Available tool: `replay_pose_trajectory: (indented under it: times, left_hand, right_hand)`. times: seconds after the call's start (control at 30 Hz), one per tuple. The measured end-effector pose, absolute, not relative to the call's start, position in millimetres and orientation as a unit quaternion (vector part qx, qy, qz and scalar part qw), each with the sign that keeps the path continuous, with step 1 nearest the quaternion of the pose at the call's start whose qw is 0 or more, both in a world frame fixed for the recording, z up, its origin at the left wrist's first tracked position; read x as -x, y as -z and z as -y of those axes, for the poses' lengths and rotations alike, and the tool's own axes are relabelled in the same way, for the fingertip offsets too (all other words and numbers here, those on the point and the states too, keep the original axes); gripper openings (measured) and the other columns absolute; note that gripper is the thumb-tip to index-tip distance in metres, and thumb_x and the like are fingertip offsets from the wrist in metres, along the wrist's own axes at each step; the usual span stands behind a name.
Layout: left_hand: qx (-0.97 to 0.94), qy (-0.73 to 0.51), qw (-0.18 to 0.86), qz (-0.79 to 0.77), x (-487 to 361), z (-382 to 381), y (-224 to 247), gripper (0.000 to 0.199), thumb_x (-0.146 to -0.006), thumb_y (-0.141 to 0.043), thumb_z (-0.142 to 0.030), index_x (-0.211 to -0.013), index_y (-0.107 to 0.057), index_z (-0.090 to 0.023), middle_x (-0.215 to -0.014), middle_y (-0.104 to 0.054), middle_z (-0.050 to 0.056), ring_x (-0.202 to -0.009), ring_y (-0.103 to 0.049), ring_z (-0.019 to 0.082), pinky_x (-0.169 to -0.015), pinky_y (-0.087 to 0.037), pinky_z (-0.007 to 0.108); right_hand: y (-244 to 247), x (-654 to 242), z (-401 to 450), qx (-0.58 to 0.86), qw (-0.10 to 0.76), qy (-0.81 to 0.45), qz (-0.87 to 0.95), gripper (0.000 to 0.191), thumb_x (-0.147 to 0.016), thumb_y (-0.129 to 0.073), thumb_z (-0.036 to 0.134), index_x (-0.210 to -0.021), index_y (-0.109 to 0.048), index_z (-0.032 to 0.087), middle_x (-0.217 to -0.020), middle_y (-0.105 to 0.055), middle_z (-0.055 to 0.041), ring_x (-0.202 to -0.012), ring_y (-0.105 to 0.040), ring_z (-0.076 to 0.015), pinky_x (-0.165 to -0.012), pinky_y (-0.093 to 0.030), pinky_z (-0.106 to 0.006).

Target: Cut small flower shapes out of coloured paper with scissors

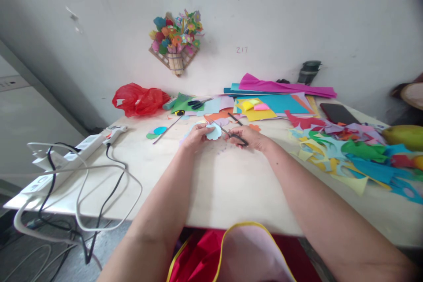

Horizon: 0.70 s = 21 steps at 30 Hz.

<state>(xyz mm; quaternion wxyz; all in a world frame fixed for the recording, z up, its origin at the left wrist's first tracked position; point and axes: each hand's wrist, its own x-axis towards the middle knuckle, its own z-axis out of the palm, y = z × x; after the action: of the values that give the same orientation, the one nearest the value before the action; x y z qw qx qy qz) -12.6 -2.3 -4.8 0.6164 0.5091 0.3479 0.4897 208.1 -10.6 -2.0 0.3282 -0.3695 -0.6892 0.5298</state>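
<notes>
Over the middle of the table, my left hand pinches a light blue paper flower with a scalloped edge. My right hand is closed round the dark handles of a pair of scissors. Their blades point left and reach the upper right side of the paper flower; whether they are cutting into it I cannot tell. Just beyond the hands lie orange and lilac paper pieces and a dark pen-like stick. Small paper bits are scattered beneath the hands.
Colourful paper scraps cover the right side, near a dark phone. Behind are paper sheets, a second pair of scissors and a red plastic bag. Power strips with loose cables line the left edge.
</notes>
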Motion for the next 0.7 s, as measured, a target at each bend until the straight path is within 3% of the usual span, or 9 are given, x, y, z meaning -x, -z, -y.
replay_pose_trajectory:
  times: [0.5, 0.7]
  left_hand:
    - [-0.511, -0.494, 0.611, -0.348, 11.0, 3.9, 2.9, 0.029, -0.062, -0.087, -0.032, -0.062, -0.065, -0.013, -0.058, -0.066, 0.005, -0.053, -0.062, 0.014, -0.052, -0.045, 0.024]
    - [-0.537, -0.484, 0.609, -0.325, 12.9, 1.0, 6.3, 0.036, -0.061, -0.091, -0.037, -0.072, -0.068, -0.012, -0.068, -0.070, 0.007, -0.060, -0.066, 0.016, -0.059, -0.052, 0.026]
  right_hand:
    - [5.6, -209.1, 5.7, 0.373, 0.334, -0.544, 0.673, 0.035, -0.059, -0.083, 0.033, -0.084, -0.071, 0.012, -0.059, -0.062, 0.0024, -0.042, -0.045, -0.0067, -0.038, -0.032, -0.021]
    - [1.8, -208.7, 9.7, 0.371, 0.334, -0.542, 0.676, 0.034, -0.061, -0.081, 0.035, -0.086, -0.072, 0.014, -0.057, -0.060, 0.0049, -0.042, -0.047, -0.0070, -0.039, -0.035, -0.021]
